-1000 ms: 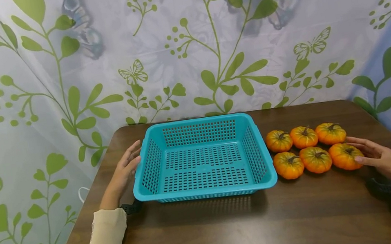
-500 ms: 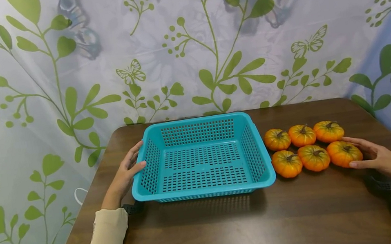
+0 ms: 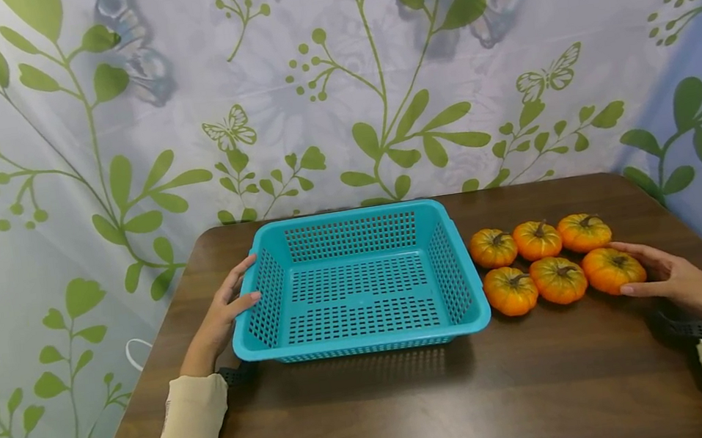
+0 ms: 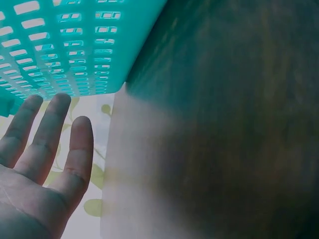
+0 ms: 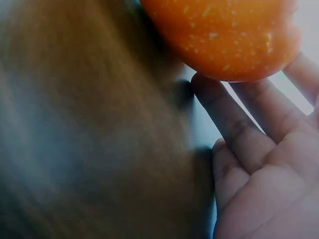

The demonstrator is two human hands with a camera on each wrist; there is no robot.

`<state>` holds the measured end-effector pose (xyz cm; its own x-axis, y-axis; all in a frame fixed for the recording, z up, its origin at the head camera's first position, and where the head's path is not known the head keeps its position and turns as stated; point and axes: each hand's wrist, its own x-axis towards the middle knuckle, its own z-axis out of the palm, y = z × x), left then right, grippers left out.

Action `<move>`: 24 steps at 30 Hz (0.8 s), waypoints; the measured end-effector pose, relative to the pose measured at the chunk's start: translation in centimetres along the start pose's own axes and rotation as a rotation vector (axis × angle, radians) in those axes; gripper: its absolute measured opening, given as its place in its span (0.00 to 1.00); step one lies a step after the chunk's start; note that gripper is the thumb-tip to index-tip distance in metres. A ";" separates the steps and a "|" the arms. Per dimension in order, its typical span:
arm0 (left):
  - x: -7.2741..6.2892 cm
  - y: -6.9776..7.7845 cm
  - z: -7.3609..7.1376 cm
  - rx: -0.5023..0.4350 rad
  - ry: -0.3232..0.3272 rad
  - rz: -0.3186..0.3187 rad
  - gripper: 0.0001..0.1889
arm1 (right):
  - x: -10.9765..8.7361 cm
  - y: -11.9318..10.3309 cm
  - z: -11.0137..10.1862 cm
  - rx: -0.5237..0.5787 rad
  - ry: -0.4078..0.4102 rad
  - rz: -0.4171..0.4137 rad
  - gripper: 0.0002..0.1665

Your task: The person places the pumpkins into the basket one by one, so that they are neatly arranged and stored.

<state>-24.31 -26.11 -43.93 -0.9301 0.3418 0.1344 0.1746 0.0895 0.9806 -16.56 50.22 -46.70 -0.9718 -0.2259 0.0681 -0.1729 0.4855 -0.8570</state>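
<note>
A turquoise plastic basket [image 3: 368,346] stands on the brown table, with nothing in it. My left hand [image 3: 220,316] is at its left side, the thumb at the rim. The left wrist view shows three fairly straight fingers [image 4: 45,134], tips by the basket's perforated wall [image 4: 65,50]. To the right, several small orange pumpkins sit in two rows. My right hand [image 3: 681,279] holds the front-right pumpkin [image 3: 613,270] between thumb and fingers. In the right wrist view, fingers [image 5: 234,124] reach that pumpkin's orange underside [image 5: 229,45]; the thumb is not clearly visible.
A back-row pumpkin [image 3: 583,231] sits right behind the held one, and a front-row pumpkin [image 3: 559,280] is close on its left. The brown table [image 3: 365,424] ends at a leaf-patterned curtain [image 3: 281,95]. A white cable loop [image 3: 135,351] shows beyond the left edge.
My left thumb has come to the basket's rim. My right thumb and fingers have closed in on the front-right pumpkin. The whole view has shifted slightly.
</note>
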 end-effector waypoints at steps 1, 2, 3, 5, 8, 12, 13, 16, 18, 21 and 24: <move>0.0 0.0 0.0 -0.002 -0.004 0.001 0.38 | 0.0 0.0 0.0 0.011 0.003 0.001 0.44; 0.1 -0.1 0.0 -0.006 -0.010 0.001 0.38 | 0.0 0.0 0.0 0.021 0.005 0.003 0.44; 0.1 -0.1 -0.1 -0.010 -0.014 0.002 0.38 | 0.0 0.0 0.0 0.027 0.005 0.005 0.44; 0.1 -0.1 -0.1 -0.010 -0.020 0.002 0.38 | 0.1 0.0 -0.1 0.030 0.006 0.005 0.43; 0.1 -0.2 -0.1 -0.002 -0.021 0.004 0.38 | 0.1 -0.2 -0.1 0.023 0.009 0.008 0.43; 0.1 -0.2 -0.1 0.014 -0.020 0.006 0.38 | 0.2 -0.6 -0.1 -0.011 0.021 0.023 0.43; 0.1 -0.2 -0.1 0.013 -0.020 0.006 0.38 | 0.2 -0.8 -0.1 -0.024 0.022 0.034 0.43; 0.2 -0.2 0.0 0.003 -0.022 0.006 0.38 | 0.2 -1.3 -0.2 -0.071 0.024 0.069 0.43; 0.2 -0.3 0.0 -0.002 -0.022 0.005 0.38 | 0.3 -1.7 -0.2 -0.101 0.027 0.092 0.43; 0.2 -0.4 0.0 -0.011 -0.025 0.009 0.38 | 0.4 -2.3 -0.1 -0.115 0.036 0.118 0.43; 0.2 -0.5 -0.1 -0.016 -0.029 0.014 0.38 | 0.6 -2.9 0.0 -0.114 0.048 0.116 0.45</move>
<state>-24.60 -26.14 -44.34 -0.9179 0.3697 0.1441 0.1818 0.0693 0.9809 -16.61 48.71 -44.19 -0.9923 -0.1237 -0.0009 -0.0740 0.5992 -0.7972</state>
